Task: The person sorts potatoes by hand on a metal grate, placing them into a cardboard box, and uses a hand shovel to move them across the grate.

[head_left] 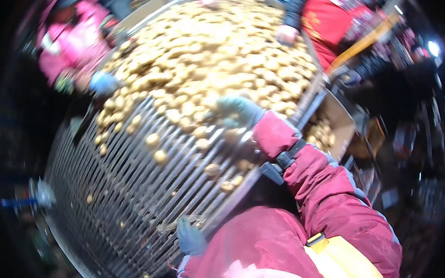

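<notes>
A large heap of potatoes (199,55) covers the upper part of a sloping metal slatted rack (150,192). My right hand (238,111), in a pale green-blue glove, reaches over the heap's lower edge, right at the potatoes; its fingers are smeared by motion. Below, my gloved left hand (190,238) lies on the near edge of the slats with its fingers stretched out. Beside its fingertips is a thin, dry brownish strand (174,224). Several loose potatoes (160,156) sit on the slats between the two hands.
A person in pink (74,43) works at the left side, a blue-gloved hand (103,83) at the heap. Across at the right stands a person with a red apron (321,23), one hand (287,35) on the potatoes. A cardboard box (345,126) holding potatoes stands beside the rack.
</notes>
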`<state>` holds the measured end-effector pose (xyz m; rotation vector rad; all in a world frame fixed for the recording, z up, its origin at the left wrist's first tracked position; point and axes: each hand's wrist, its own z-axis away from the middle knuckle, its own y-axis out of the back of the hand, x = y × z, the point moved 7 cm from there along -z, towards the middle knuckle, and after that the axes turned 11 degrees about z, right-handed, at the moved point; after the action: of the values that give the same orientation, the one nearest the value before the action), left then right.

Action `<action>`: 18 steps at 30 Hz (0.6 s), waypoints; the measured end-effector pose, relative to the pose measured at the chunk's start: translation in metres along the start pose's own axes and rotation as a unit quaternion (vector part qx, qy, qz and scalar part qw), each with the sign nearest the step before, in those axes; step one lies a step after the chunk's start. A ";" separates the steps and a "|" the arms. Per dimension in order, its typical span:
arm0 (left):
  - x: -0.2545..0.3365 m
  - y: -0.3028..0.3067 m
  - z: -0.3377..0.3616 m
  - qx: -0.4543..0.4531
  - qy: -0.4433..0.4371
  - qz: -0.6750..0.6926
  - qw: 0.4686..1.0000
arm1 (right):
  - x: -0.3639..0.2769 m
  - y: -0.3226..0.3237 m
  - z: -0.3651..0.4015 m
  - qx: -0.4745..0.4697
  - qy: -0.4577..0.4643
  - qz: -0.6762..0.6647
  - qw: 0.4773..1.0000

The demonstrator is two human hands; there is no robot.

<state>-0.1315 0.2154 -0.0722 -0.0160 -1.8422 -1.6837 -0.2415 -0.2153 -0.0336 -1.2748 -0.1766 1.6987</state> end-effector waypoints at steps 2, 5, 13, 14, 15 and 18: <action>-0.019 -0.012 0.011 0.006 0.064 0.026 0.998 | 0.024 0.030 0.036 -0.079 0.015 -0.010 0.997; -0.010 -0.013 0.003 -0.040 0.042 0.049 0.997 | 0.041 0.061 0.108 0.046 0.086 0.042 0.994; -0.029 -0.032 -0.015 -0.077 -0.051 0.097 0.991 | 0.073 0.114 0.296 0.147 0.160 -0.042 0.975; -0.034 -0.033 -0.015 -0.076 -0.058 0.109 0.989 | 0.074 0.116 0.324 0.139 0.174 0.000 0.975; -0.045 -0.037 -0.011 -0.005 -0.129 0.019 0.991 | 0.074 0.115 0.345 0.142 0.177 -0.002 0.974; -0.042 -0.040 -0.018 -0.046 -0.098 0.070 0.992 | 0.104 0.141 0.382 0.233 0.157 0.017 0.959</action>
<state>-0.1073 0.2088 -0.1271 -0.3529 -1.8543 -1.7185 -0.6297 -0.0554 -0.0191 -1.1657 0.4149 1.4272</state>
